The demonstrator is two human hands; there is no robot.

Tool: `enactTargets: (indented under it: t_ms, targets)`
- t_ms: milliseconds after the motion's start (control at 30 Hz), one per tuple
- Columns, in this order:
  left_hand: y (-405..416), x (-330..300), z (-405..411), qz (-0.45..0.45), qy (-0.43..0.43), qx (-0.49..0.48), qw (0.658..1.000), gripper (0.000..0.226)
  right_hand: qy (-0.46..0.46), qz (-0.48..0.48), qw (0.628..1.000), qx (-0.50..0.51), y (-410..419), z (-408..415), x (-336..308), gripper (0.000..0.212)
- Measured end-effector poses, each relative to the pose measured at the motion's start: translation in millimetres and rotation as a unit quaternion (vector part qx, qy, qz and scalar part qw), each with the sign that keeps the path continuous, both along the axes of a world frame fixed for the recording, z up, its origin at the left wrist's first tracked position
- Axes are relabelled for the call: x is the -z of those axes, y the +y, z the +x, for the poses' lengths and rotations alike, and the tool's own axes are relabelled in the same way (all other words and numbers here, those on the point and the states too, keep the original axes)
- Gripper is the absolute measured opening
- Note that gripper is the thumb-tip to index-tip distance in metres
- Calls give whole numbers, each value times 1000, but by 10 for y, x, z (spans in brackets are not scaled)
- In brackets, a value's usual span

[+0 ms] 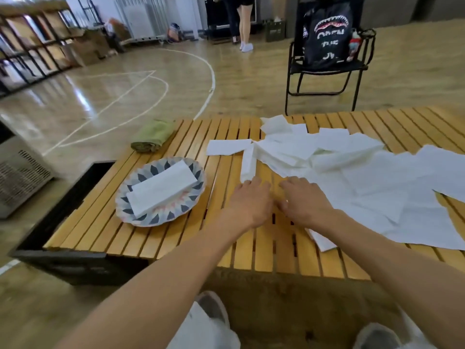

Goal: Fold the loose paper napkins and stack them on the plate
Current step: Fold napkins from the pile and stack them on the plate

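Observation:
A patterned plate [193, 172] sits on the left part of the slatted wooden table [176, 238] and holds a stack of folded white napkins [161, 191]. Loose white napkins [382, 177] lie spread over the table's right half. A narrow folded napkin strip [247, 162] lies upright in the view just beyond my left hand [247, 200], whose fingertips reach its near end. My right hand [305, 200] lies flat, palm down, at the left edge of the loose napkins. The two hands are side by side in the middle of the table, and neither grips anything that I can see.
A rolled green cloth [153, 134] lies at the table's far left corner. One separate napkin [227, 146] lies flat behind the plate. A black folding chair [327, 61] with a dark bag stands beyond the table. A person [242, 21] stands far off on the wooden floor.

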State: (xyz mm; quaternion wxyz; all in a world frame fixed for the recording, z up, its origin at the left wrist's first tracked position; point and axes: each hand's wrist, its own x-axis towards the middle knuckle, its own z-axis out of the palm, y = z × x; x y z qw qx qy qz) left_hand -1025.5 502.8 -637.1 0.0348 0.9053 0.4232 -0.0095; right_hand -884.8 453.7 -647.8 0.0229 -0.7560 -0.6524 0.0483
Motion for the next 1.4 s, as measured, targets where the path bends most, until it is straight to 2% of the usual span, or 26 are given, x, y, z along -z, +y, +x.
enactTargets:
  t_ms: [167, 300, 433, 500, 600, 700, 767, 833, 967, 1000, 1067, 1133, 1200, 1333, 1400]
  targets:
    - [347, 9, -114, 9, -30, -30, 999, 46, 19, 10, 999, -33, 452, -157, 23, 36]
    - [418, -23, -209, 42, -86, -33, 995, 36, 38, 16, 999, -30, 557, -256, 23, 43]
    - [484, -7, -195, 98, -164, -138, 972, 26, 56, 17, 998, -20, 398, -286, 33, 42]
    - [519, 15, -127, 65, -160, -162, 972, 29, 52, 17, 998, -18, 287, -258, 16, 40]
    - [521, 36, -33, -4, -105, -138, 985, 34, 53, 8, 998, -12, 131, -182, -13, 40]
    - [426, 1, -52, -17, -90, -131, 987, 32, 59, 11, 998, -2, -6, -91, -24, 37]
    - [288, -71, -136, -8, -126, -115, 985, 32, 65, 13, 998, 1, -86, -52, -59, 40]
    - [116, -148, -254, -1, -203, -99, 974, 33, 75, 21, 997, 3, -137, -30, -102, 46]
    - [-254, -249, -565, 42, -337, -65, 938, 13, 149, 113, 982, 22, -213, -112, -183, 66]
    - [-338, -261, -630, 35, -357, -66, 931, 14, 166, 142, 976, 9, -228, -139, -185, 71]
    - [-471, -269, -732, 11, -388, -80, 918, 18, 191, 141, 971, -27, -234, -187, -155, 74]
    - [-573, -266, -810, -1, -416, -95, 905, 20, 270, 108, 957, -25, -237, -245, -115, 54]
    - [-634, -259, -891, -33, -444, -126, 886, 22, 380, 89, 921, 26, -275, -330, -120, 12]
    - [-667, -228, -1022, -77, -443, -198, 871, 29, 510, 87, 851, 92, -346, -401, -134, 5]
    - [-661, -191, -1041, -96, -433, -215, 870, 33, 515, 78, 846, 114, -380, -410, -132, 10]
